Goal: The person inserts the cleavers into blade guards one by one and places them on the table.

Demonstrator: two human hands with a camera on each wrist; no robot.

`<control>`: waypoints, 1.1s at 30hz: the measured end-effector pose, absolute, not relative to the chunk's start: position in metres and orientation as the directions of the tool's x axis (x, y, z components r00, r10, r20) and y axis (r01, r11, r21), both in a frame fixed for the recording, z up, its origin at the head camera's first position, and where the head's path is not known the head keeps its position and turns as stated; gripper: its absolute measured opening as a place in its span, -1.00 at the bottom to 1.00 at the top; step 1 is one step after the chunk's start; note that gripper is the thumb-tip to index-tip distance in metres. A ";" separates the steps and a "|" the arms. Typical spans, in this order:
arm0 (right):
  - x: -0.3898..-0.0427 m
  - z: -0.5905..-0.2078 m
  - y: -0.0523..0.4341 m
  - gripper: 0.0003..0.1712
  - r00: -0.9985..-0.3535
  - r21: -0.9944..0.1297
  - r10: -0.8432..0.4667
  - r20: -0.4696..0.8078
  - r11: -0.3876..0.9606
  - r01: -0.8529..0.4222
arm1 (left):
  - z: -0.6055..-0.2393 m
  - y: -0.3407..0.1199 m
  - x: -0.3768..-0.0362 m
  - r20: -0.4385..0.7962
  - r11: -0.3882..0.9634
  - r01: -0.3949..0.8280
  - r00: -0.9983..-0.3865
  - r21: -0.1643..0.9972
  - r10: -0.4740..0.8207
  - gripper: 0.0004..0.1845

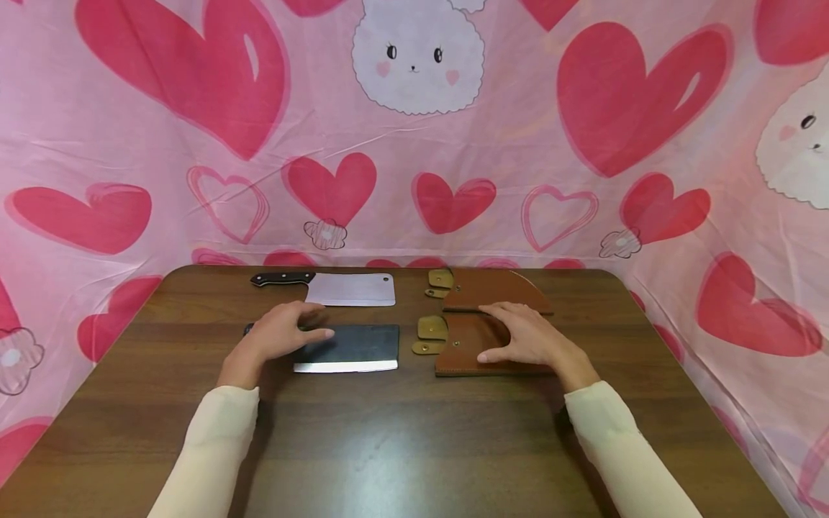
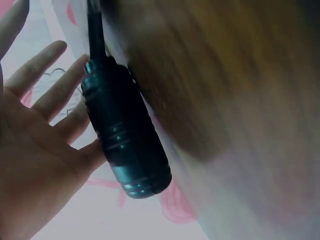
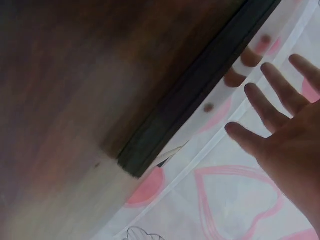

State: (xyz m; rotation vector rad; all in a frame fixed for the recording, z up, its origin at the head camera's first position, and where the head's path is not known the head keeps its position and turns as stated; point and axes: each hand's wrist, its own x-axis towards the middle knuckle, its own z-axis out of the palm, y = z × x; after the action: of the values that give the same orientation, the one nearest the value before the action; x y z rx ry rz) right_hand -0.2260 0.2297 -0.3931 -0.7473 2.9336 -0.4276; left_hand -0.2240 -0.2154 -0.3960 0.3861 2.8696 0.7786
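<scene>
My left hand hovers above the handle end of the nearer cleaver, fingers spread and holding nothing. This cleaver lies flat, its dark blade edged with a bright strip along the front. In the left wrist view its ridged black handle shows beside the open palm. Over the nearer brown leather sheath is my right hand, its fingers apart and loosely extended. The right wrist view shows the sheath's thick dark edge close to those fingers.
Behind, a silver cleaver with a riveted black handle lies left of a second brown sheath. Both sheaths have tan snap straps on their left. Pink heart-patterned cloth hangs beyond the wooden table.
</scene>
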 end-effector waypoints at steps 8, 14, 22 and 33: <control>-0.225 -0.396 0.233 0.13 -0.861 -0.323 -0.503 -0.069 0.828 -0.458 | -0.396 -0.229 -0.222 -0.094 0.827 0.173 -0.961 0.535 0.261 -0.24; -0.225 -0.398 0.235 0.15 -0.852 -0.317 -0.515 -0.091 0.827 -0.465 | -0.397 -0.239 -0.221 -0.105 0.826 0.147 -0.965 0.544 0.241 -0.23; -0.226 -0.398 0.238 0.23 -0.847 -0.301 -0.514 -0.132 0.835 -0.460 | -0.398 -0.252 -0.222 -0.176 0.831 0.102 -0.956 0.547 0.233 -0.21; -0.225 -0.400 0.240 0.31 -0.841 -0.249 -0.521 -0.146 0.842 -0.478 | -0.400 -0.264 -0.224 -0.144 0.802 0.152 -0.948 0.578 0.284 -0.47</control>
State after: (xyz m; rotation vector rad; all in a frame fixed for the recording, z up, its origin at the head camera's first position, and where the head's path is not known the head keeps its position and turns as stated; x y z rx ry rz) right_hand -0.2253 0.2398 -0.3999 -0.7715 2.8130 -0.3009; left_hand -0.2236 -0.2642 -0.4003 0.3397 2.7662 0.8591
